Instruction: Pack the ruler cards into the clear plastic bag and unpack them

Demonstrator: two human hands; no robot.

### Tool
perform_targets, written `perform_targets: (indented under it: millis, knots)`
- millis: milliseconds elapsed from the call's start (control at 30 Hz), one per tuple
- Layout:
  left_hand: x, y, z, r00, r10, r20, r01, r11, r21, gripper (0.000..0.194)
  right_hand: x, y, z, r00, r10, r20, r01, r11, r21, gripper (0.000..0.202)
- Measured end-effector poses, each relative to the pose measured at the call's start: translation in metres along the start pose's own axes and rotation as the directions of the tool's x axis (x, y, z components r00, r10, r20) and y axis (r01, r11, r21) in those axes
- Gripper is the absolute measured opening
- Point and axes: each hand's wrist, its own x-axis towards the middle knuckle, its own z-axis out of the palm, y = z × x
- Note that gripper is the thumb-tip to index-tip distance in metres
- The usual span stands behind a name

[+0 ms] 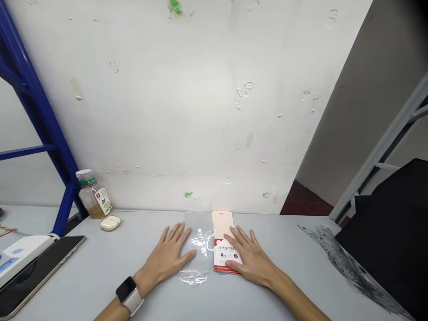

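My left hand point(173, 256) lies flat on the grey desk, fingers spread, its thumb and fingertips on or right beside a clear plastic bag point(199, 249). The bag is flat and shiny, with a small white spot near its upper part. My right hand point(247, 256) rests open, palm down, over the right side of a flat cardboard packet point(222, 227). That packet is pale cream above, white and red below, with printed characters and a "4" on it. A thin green edge shows under its lower end. A smartwatch point(129, 292) with a light band is on my left wrist.
At the left stand a clear jar point(90, 196) with a white lid and a cream mouse-shaped case point(110, 223). A tablet point(36, 276) and a white power strip point(23, 254) lie nearer. A blue metal frame point(43, 98) rises there. Black fabric point(394, 232) covers the right.
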Motion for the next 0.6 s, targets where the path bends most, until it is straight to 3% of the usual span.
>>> perform_targets:
  millis: [600]
  knots:
    - [-0.0018,0.0045,-0.0032,0.999,-0.018,-0.050,0.016,0.998,-0.057,0.069,0.0003,0.0022,0.0014,1.000,-0.003,-0.001,0.003,1.000,-0.012,0.076]
